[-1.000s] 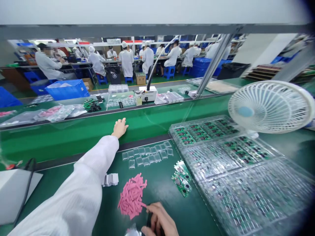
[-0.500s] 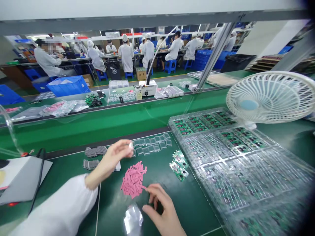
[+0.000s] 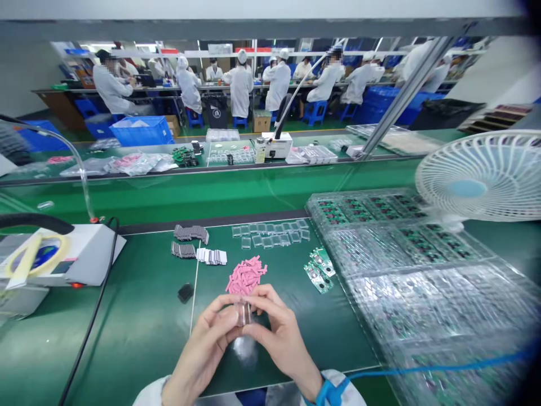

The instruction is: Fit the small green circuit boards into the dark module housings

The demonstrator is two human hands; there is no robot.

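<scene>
Between both hands is a small clear plastic piece (image 3: 243,313), square-edged like the clear frames on the bench. My left hand (image 3: 211,341) pinches it from the left with thumb and fingers. From the other side, my right hand (image 3: 282,334) grips its right edge, a blue band round that wrist. Just beyond the fingertips lies a heap of pink strips (image 3: 247,273). Rows of clear plastic frames (image 3: 270,234) sit farther back. Under the hands, a shiny clear film (image 3: 245,351) is partly hidden.
Left of the hands are grey stacked pieces (image 3: 191,233), white pieces (image 3: 212,257) and a black square (image 3: 185,292). Green circuit boards (image 3: 320,270) lie right, beside large clear trays (image 3: 380,287). A fan (image 3: 482,180) and a tape-topped machine (image 3: 80,254) flank the bench. People work beyond.
My left hand has come back from the clear frames toward me with a clear piece, and my right hand has closed on it too. The view has shifted left.
</scene>
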